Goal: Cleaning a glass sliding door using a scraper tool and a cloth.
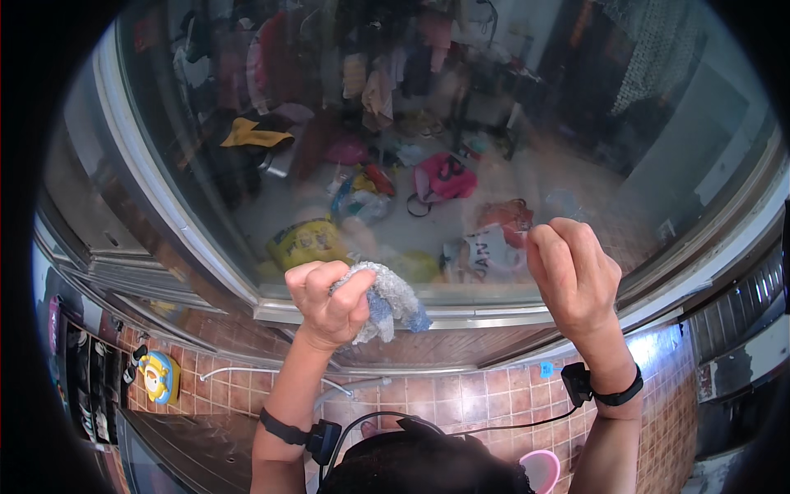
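My left hand point(330, 301) is closed around a bunched grey-white and blue fluffy cloth point(395, 296), in front of the lower part of a large glass pane point(382, 247). To the right, my right hand point(571, 272) is bent at the knuckles near the same glass; its fingertips are hidden, and whether it holds anything small cannot be told. The pane sits in a pale metal frame point(481, 318). Each wrist wears a black strap with a small device and a cable.
Behind or reflected in the glass are hanging clothes, a pink bag point(444, 177) and a yellow bag point(308, 242). Below lie a tiled floor point(481, 395), a pink basin point(540, 470), a yellow-and-blue child's potty or toy point(159, 376), a white hose point(247, 370) and a shoe rack point(92, 383).
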`<state>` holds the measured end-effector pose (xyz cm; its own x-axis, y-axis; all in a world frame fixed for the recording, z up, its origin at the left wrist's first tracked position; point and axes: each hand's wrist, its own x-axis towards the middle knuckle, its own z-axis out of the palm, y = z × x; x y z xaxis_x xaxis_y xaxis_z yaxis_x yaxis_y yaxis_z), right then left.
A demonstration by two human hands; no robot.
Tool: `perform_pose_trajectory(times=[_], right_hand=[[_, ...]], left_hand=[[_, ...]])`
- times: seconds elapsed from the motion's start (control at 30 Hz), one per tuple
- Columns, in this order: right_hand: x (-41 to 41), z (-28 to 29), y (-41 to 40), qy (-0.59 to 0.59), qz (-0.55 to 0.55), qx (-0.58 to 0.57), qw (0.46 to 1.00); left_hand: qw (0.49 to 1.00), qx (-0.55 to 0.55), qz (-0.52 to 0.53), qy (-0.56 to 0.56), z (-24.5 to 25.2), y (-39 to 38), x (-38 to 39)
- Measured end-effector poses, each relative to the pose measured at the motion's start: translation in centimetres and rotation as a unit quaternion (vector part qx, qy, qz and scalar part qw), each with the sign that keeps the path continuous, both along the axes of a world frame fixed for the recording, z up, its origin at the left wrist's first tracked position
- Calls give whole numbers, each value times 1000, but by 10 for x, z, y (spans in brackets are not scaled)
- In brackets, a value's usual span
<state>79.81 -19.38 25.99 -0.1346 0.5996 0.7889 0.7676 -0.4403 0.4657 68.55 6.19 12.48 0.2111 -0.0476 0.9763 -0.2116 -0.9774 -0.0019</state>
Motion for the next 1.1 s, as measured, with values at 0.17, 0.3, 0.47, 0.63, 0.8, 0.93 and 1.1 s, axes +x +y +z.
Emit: perform_pose_trajectory(times=[0.17, 0.3, 0.47, 0.63, 0.8, 0.93, 1.1], right_hand=[[-1, 5, 0, 25, 3, -26, 999], [-1, 3, -8, 66, 23, -27, 997], [-1, -10, -10, 116, 69, 24, 991], [-19, -38, -3, 261, 136, -22, 955], [-36, -58, 7, 469, 250, -15, 847], [-30, -70, -23, 554, 187, 40, 810], [-22, -77, -57, 704, 372, 213, 566]], left_hand=[[1000, -3, -5, 5, 0, 0, 0], [1000, 2, -3, 5, -1, 0, 0], [1000, 0, 6, 2, 4, -1, -3], [984, -126, -108, 64, 32, -29, -8], [943, -141, -281, 107, 55, -78, 3], [945, -93, -284, 133, 73, -88, 14], [928, -202, -248, 191, 97, -104, 18]])
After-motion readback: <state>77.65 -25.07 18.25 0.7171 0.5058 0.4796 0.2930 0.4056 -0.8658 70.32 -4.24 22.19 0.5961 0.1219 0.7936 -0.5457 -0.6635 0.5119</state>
